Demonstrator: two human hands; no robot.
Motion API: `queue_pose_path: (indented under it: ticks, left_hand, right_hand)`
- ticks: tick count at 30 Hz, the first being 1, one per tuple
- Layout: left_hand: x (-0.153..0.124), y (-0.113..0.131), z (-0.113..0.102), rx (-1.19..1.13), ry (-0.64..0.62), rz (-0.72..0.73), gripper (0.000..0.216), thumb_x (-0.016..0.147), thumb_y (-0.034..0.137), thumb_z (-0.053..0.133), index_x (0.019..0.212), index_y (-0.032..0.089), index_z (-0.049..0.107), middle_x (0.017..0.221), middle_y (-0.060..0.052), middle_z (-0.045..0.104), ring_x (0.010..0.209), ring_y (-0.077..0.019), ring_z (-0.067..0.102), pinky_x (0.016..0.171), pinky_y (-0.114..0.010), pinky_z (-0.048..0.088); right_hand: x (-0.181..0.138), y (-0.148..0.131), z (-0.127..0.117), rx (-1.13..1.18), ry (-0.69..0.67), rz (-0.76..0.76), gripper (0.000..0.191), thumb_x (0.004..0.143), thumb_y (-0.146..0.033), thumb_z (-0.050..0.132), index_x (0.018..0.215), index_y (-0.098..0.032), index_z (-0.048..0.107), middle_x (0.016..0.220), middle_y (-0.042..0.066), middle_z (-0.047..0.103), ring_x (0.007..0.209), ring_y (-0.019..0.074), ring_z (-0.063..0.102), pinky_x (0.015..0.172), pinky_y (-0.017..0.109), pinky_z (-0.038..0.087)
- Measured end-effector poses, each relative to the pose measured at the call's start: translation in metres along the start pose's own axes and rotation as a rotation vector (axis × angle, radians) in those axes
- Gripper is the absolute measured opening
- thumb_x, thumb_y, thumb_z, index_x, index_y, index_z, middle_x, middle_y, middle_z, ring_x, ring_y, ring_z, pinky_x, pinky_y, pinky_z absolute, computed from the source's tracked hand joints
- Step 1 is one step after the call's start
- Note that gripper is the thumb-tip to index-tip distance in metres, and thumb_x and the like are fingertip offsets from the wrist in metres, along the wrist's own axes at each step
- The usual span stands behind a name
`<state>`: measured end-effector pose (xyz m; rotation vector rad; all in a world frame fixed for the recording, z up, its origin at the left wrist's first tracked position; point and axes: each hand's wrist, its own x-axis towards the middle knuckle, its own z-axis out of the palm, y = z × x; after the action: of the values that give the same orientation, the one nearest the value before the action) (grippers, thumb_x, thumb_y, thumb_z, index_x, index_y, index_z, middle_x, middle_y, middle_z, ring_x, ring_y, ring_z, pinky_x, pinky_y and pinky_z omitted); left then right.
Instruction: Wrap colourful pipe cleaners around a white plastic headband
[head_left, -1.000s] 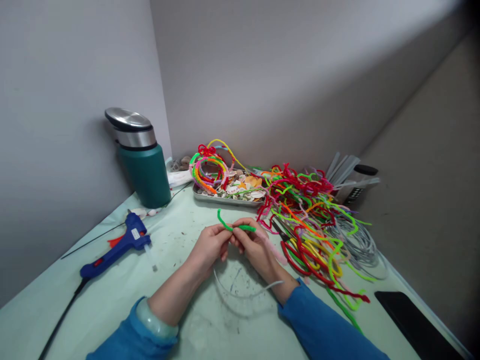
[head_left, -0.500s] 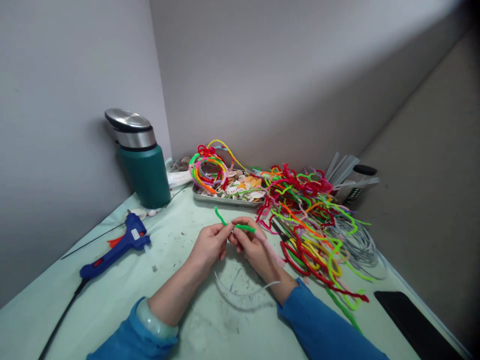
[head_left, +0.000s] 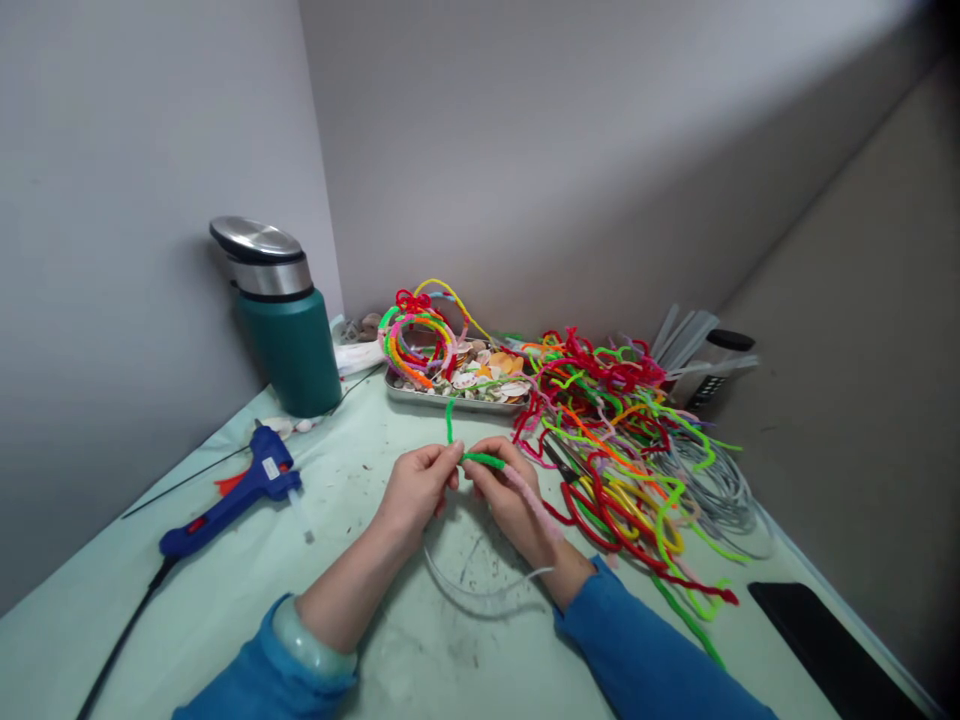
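Note:
My left hand (head_left: 421, 487) pinches a green pipe cleaner (head_left: 484, 460) whose free end stands up above the fingertips. On the other side, my right hand (head_left: 511, 492) closes its thumb and fingers around the same green piece. The green is wound around a thin grey-white wire (head_left: 480, 603), which loops down below both hands over the table. Next to the green, a pink wrapped stretch (head_left: 534, 502) runs across the back of my right hand toward the wrist. The fingertips hide where the green meets the wire.
A blue glue gun (head_left: 232, 500) and a green bottle (head_left: 289, 345) stand on the left. Behind the hands sits a metal tray (head_left: 457, 402) of shells with coloured rings on top. Right lie tangled pipe cleaners (head_left: 600, 390), scissors (head_left: 559, 460), coiled grey wire (head_left: 720, 490) and a black phone-like slab (head_left: 817, 640).
The green pipe cleaner's free end has swung from leaning left to standing upright and a little to the right. The wire loop has shifted slightly. Both hands remain close together.

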<state>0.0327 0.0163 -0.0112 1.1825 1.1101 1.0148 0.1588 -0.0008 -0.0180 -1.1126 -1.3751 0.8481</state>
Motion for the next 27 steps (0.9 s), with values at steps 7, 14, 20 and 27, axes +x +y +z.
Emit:
queue_pose_path:
  ticks: [7, 14, 20, 27]
  left_hand:
    - [-0.001, 0.0, 0.0, 0.011, 0.008, 0.006, 0.044, 0.075, 0.052, 0.048, 0.052, 0.015, 0.049, 0.037, 0.007, 0.033, 0.029, -0.0038, 0.029, 0.031, -0.017, 0.022]
    - [-0.006, 0.009, 0.005, -0.129, -0.072, -0.084, 0.037, 0.076, 0.05, 0.047, 0.063, 0.015, 0.049, 0.041, 0.004, 0.047, 0.026, -0.0034, 0.028, 0.027, -0.016, 0.02]
    - [-0.004, 0.007, 0.004, -0.093, -0.092, -0.064, 0.039, 0.077, 0.052, 0.045, 0.065, 0.015, 0.049, 0.042, 0.004, 0.049, 0.027, -0.0037, 0.028, 0.027, -0.016, 0.021]
    - [-0.002, 0.002, 0.001, 0.134, -0.005, 0.015, 0.045, 0.076, 0.055, 0.043, 0.056, 0.016, 0.05, 0.04, 0.003, 0.048, 0.029, -0.0056, 0.032, 0.031, -0.018, 0.024]
  right_hand:
    - [0.002, 0.005, 0.002, -0.028, 0.013, -0.05, 0.016, 0.073, -0.027, 0.062, 0.084, -0.018, 0.055, 0.074, 0.0, 0.058, 0.064, 0.0126, 0.054, 0.054, 0.022, 0.041]
    - [0.0, 0.003, 0.004, -0.105, 0.004, -0.091, 0.01, 0.078, -0.027, 0.057, 0.082, -0.018, 0.054, 0.073, 0.0, 0.057, 0.065, 0.0135, 0.055, 0.058, 0.024, 0.043]
    - [-0.001, 0.0, 0.004, -0.171, 0.037, -0.165, 0.008, 0.079, -0.025, 0.055, 0.079, -0.017, 0.055, 0.073, 0.002, 0.058, 0.066, 0.0139, 0.055, 0.061, 0.025, 0.044]
    - [-0.001, 0.002, 0.004, -0.215, 0.06, -0.196, 0.007, 0.078, -0.024, 0.054, 0.077, -0.018, 0.057, 0.073, 0.002, 0.059, 0.067, 0.014, 0.056, 0.061, 0.024, 0.043]
